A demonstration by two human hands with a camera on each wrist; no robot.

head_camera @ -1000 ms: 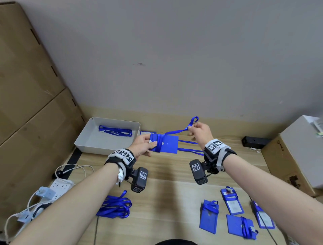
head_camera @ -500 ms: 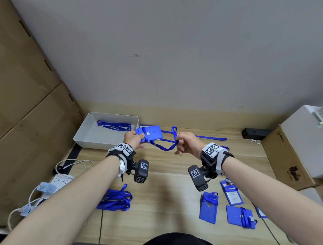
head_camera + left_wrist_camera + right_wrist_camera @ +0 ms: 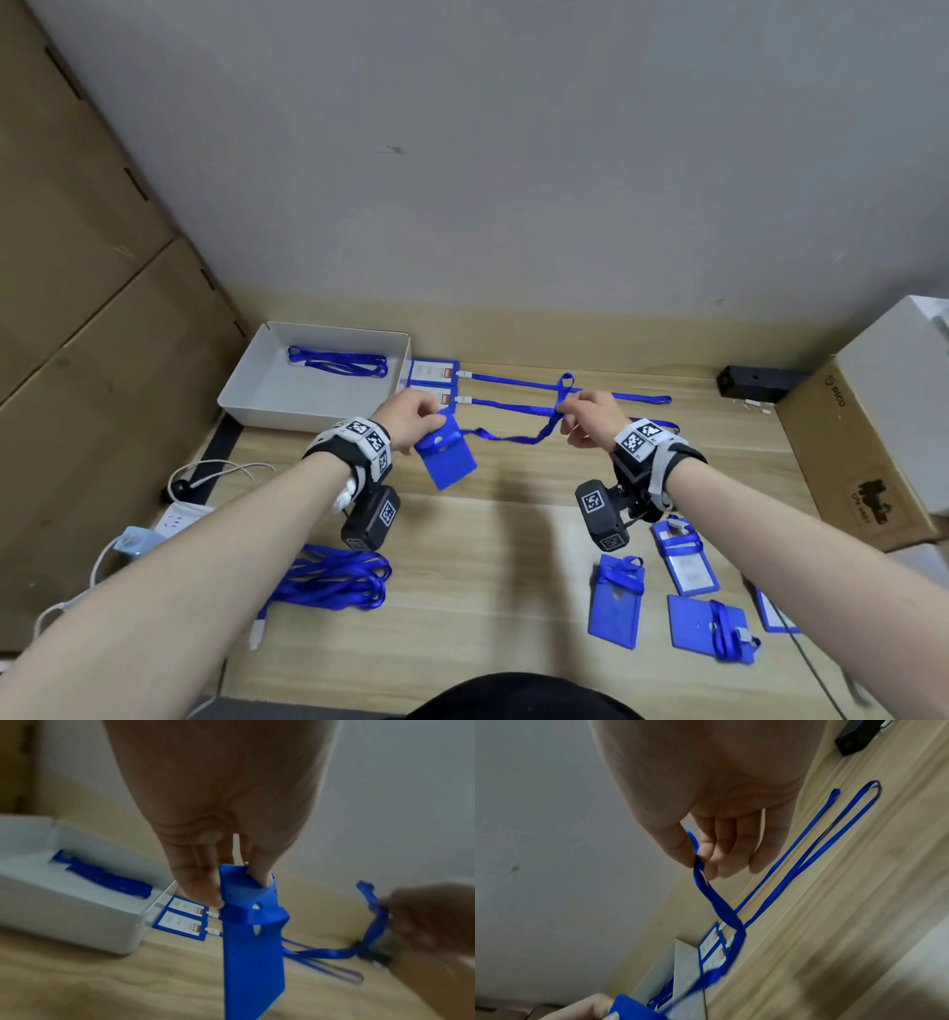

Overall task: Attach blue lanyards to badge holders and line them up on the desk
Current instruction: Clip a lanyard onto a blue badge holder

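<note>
Badge holder point(image 3: 445, 460) pinched in L hand point(image 3: 408, 419), lanyard point(image 3: 518, 437) stretched btwn, R hand point(image 3: 590, 416) pinching its loop

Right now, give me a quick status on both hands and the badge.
Left hand pinches badge holder by its top. Right hand pinches lanyard, slack between. Nothing in the way.

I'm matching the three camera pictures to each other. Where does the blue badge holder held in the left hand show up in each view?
Head: blue badge holder left of centre, hanging from the left hand.
Left wrist: centre, hanging from the fingers.
Right wrist: bottom left, blurred.
Shared landmark: the white tray.
</note>
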